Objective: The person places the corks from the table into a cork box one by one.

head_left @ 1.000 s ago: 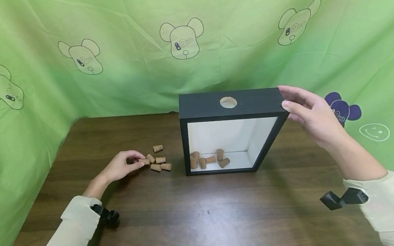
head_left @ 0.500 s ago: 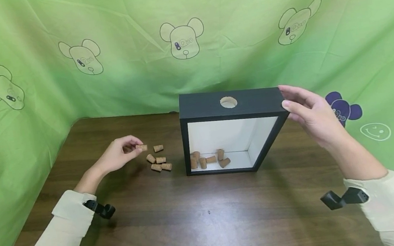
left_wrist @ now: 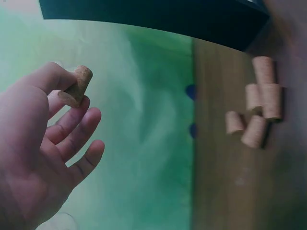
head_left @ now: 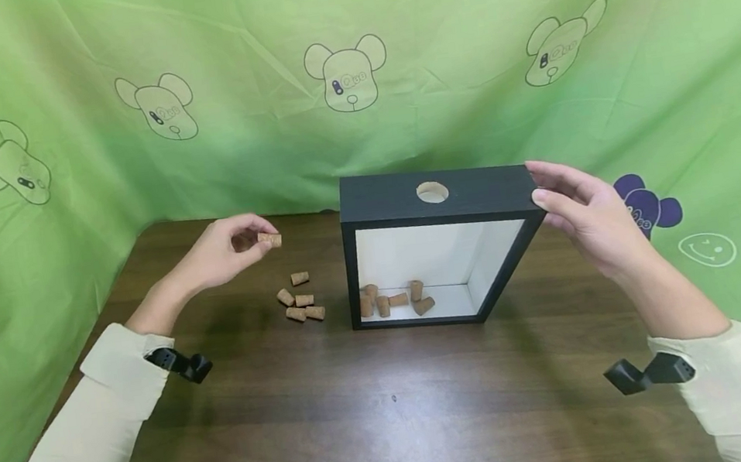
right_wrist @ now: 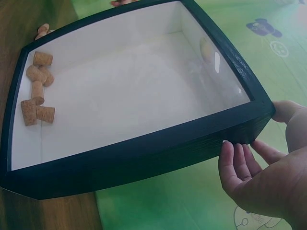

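My left hand [head_left: 225, 250] pinches a cork [head_left: 271, 239] between thumb and fingers, lifted above the table to the left of the box. In the left wrist view that cork [left_wrist: 79, 86] sits at the fingertips, the other fingers loosely bent. A black-framed box [head_left: 439, 218] with a clear front and white inside stands upright, with a round hole [head_left: 433, 192] in its top. Several corks [right_wrist: 37, 91] lie inside on its floor. My right hand [head_left: 586, 214] grips the box's upper right corner, thumb at the front edge, fingers at the side.
Several loose corks [head_left: 305, 300] lie on the brown wooden table [head_left: 395, 415] between the left hand and the box. A green cloth [head_left: 358, 139] with printed bear heads hangs behind the table and along both sides.
My left hand has lifted a cork from the loose group and carried it up and slightly to the right. The right hand and the box have stayed in place.
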Motion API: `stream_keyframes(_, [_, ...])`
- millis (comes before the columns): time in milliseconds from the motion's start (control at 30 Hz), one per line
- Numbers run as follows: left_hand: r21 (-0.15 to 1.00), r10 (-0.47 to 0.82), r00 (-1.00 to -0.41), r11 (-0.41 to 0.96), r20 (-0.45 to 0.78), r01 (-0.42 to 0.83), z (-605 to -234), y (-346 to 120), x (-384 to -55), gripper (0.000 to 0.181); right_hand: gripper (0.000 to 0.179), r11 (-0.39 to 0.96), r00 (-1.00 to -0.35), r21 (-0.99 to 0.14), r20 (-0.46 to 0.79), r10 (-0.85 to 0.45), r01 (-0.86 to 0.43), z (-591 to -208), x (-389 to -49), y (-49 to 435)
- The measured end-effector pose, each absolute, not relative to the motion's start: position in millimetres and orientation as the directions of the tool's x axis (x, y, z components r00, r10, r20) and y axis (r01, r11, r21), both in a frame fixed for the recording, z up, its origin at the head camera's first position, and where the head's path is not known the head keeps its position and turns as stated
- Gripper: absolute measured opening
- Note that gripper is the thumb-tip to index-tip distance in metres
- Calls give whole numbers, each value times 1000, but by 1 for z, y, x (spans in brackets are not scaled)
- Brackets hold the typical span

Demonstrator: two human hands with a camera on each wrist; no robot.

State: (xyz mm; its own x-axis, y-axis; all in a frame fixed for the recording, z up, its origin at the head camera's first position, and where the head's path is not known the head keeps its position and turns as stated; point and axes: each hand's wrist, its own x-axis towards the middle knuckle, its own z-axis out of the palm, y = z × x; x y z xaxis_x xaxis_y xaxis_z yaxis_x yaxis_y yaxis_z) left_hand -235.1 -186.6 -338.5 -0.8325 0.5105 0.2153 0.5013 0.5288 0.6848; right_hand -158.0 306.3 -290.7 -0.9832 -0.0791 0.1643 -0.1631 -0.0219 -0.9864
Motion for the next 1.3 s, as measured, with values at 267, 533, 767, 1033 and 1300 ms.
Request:
stream_keyframes(267, [631,550,-785,508,286,586,-298,-168,-239,24,42,-19,-983,-987,164,-81,-162,-291,-158,306])
stream_keyframes(533, [611,599,-735,464,317,641,-268,-141,-242,25,42,-20,-983,-987,161,-83,-160,-290,-157,305])
stream_keyframes(767, [602,635,-687,408,354,687,-242,-113,-242,22,43,-15,-984,-987,158,-86,-158,-290,-158,305])
stream_keyframes(1033, [571,682,-625,359,379,738,-221,-78,-246,24,43,-7,-985,-988,153,-79,-153,-290,-158,307])
stream_keyframes(1300, [568,729,-580,320,364,758,-220,-48,-251,23,42,-20,-984,-987,158,-86,-157,-290,-157,306])
